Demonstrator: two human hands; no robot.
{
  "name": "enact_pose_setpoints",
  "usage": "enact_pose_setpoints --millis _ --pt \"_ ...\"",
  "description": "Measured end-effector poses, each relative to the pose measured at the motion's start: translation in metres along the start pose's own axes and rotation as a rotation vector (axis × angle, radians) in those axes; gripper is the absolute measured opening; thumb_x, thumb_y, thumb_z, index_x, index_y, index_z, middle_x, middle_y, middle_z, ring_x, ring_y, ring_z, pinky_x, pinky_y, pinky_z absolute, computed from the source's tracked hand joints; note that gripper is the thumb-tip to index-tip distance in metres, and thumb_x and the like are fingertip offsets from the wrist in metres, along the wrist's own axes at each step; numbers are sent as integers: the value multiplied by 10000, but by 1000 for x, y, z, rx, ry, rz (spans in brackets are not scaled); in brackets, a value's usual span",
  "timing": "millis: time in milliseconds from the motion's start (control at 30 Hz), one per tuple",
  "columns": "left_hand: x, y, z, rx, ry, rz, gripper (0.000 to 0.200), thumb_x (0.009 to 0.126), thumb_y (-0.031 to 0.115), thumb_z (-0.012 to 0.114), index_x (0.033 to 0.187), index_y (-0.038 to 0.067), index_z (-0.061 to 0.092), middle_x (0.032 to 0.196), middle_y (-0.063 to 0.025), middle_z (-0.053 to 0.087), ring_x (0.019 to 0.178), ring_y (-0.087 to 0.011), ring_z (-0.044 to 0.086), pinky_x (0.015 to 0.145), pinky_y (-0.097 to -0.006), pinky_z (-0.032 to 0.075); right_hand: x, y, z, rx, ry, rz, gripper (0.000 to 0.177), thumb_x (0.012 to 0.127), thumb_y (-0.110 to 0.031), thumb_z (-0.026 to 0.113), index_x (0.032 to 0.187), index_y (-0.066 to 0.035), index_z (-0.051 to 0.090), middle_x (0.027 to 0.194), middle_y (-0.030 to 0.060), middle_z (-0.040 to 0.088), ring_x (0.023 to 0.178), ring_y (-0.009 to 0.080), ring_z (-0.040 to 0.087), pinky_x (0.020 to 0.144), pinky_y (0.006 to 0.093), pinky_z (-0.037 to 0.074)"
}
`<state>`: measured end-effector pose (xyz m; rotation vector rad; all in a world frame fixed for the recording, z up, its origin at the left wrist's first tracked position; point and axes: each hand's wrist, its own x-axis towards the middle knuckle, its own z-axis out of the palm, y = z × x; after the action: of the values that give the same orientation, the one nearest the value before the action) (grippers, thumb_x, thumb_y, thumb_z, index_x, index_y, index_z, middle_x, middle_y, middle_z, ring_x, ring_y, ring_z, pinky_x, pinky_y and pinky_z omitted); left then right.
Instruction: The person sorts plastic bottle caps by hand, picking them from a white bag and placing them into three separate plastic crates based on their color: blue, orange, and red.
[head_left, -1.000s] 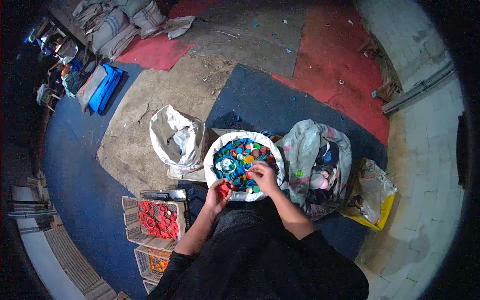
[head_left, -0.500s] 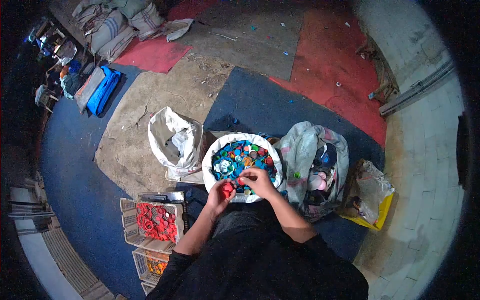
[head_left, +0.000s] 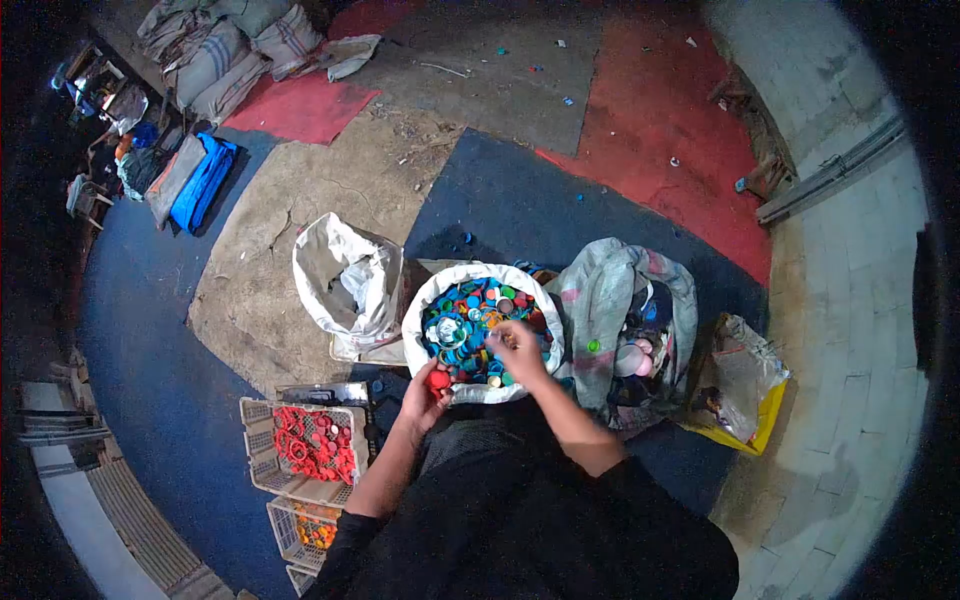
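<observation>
A white sack (head_left: 416, 312) with a rolled rim is full of mixed plastic bottle caps (head_left: 465, 352), mostly blue, with some green, red, orange and white ones. At the sack's near left rim, my left hand (head_left: 424, 402) is closed around several red bottle caps (head_left: 438, 380). My right hand (head_left: 520, 356) hovers over the right part of the caps, its fingers bent and smeared by motion. Whether anything is between those fingers cannot be made out.
A crate of red caps (head_left: 328, 440) stands at left, with a crate of orange caps (head_left: 316, 530) nearer me. Beside the sack are another white sack (head_left: 385, 290) and a grey sack (head_left: 590, 300). A yellow-edged container (head_left: 770, 412) sits by the wall.
My right hand has moved away from my left hand, up and right over the caps. My left hand has shifted slightly left and down, still with red caps.
</observation>
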<state>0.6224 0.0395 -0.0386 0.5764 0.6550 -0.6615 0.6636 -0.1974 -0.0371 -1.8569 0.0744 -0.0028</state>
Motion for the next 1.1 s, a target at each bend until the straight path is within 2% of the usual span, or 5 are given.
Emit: enact_pose_setpoints --millis 100,267,533,700,1100 --pt "-13 8 -2 -63 95 74 246 997 348 556 911 117 554 999 -84 636 674 -160 584 529 -231 470 2 101 -28 -258 248 260 483 766 -292 809 1157 -60 646 1059 149 684 970 301 656 893 402 506" --pt "-24 16 -17 -66 86 118 247 979 345 592 858 134 546 1024 -41 632 806 -141 613 542 -220 461 -16 108 -2 -447 79 290 641 699 -385 828 1214 -67 614 1194 193 614 1171 377 548 991 467 447" --pt "-15 16 -4 -84 142 152 277 980 407 577 883 150 542 999 -31 616 688 -106 576 480 -211 449 2 65 48 -156 -128 4 370 816 -224 769 1113 -34 658 1105 154 663 947 266 670 813 362 536" --pt "-18 19 -5 -76 97 151 273 984 400 573 880 149 544 966 -36 620 647 -96 557 488 -197 443 24 122 -6 -167 245 34 273 854 -178 717 1078 -31 663 898 109 708 814 276 696 769 373 540" --pt "-34 9 -11 -3 197 132 263 950 418 624 843 180 590 959 0 678 715 -91 615 511 -225 433 11 140 -12 -535 228 164 270 760 -146 751 1025 -112 707 1094 118 593 1078 324 567 930 433 470"
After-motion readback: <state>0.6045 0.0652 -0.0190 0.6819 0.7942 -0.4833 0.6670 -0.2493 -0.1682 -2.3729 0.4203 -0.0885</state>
